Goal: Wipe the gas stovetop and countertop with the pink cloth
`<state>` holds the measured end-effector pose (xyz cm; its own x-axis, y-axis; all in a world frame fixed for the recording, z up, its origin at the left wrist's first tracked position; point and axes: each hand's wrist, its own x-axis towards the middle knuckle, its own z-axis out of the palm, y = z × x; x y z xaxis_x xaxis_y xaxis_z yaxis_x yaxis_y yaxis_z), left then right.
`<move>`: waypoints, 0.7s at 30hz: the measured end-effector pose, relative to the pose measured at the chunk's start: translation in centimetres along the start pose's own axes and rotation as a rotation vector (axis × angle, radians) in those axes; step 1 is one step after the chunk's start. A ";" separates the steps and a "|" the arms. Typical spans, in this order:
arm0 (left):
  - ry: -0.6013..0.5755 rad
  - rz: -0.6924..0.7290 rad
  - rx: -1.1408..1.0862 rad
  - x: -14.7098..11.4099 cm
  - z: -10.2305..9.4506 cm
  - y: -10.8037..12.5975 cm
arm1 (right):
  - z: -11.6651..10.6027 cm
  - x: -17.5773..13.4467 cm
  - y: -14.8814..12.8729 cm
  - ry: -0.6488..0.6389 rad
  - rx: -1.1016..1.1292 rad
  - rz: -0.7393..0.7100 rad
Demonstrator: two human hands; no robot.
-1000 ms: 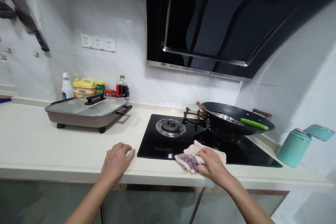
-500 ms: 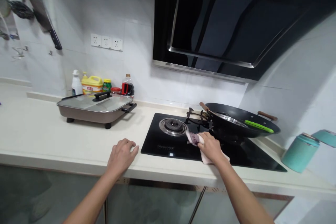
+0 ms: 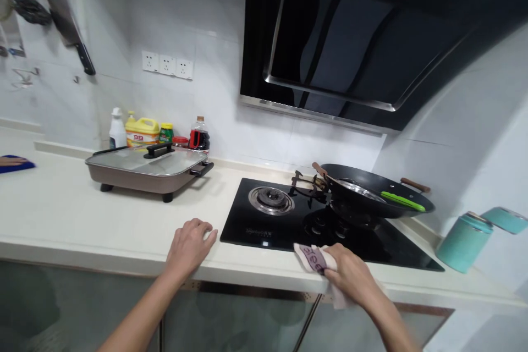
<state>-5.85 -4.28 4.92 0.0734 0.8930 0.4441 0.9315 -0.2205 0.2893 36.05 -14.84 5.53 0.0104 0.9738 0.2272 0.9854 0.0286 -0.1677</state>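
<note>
My right hand [image 3: 350,272] grips a pinkish-white cloth [image 3: 311,258] with purple lettering at the counter's front edge. Part of the cloth hangs down over that edge. Just behind it lies the black glass gas stove [image 3: 247,239]; its left burner [image 3: 271,201] is bare, with no pan support over it. My left hand [image 3: 192,245] rests on the cream countertop [image 3: 124,220], left of the stove, fingers loosely bent and thumb apart, holding nothing. A pan support [image 3: 307,187] sits off the left burner, next to a black wok [image 3: 371,206] with wooden handles.
An electric pan [image 3: 144,176] with a glass lid stands at left, several bottles [image 3: 142,132] behind it. A green-handled utensil [image 3: 402,201] lies in the wok. A teal canister [image 3: 466,242] stands at right. The range hood [image 3: 330,49] overhangs. Someone else's hand [image 3: 12,161] touches a blue cloth [image 3: 27,164].
My right hand has pulled the cloth off the stove toward me, onto the counter's front edge. My left hand stays put. The other person's hand and blue cloth have come into view at far left.
</note>
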 end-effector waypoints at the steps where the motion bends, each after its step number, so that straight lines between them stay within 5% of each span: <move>1: 0.006 0.000 -0.004 0.0 0.0 0.0 | -0.4 -0.3 1.0 -0.002 0.083 -0.008; 6: 0.022 0.013 -0.007 -0.1 0.2 0.0 | -2.1 1.6 4.6 0.320 0.183 0.252; 10: 0.024 -0.002 -0.007 -0.1 0.2 0.0 | -1.1 4.2 3.8 0.321 0.087 0.505; 16: 0.017 0.010 -0.011 -0.2 0.1 0.1 | 1.4 2.9 3.6 0.095 -0.183 0.064; 21: 0.023 0.012 -0.020 -0.2 0.2 0.1 | 0.3 3.6 4.0 -0.019 -0.221 0.133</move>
<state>-5.72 -4.34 4.67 0.0763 0.8808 0.4674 0.9234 -0.2393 0.3002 40.02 -11.13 5.38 0.1413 0.9698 0.1988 0.9888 -0.1480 0.0189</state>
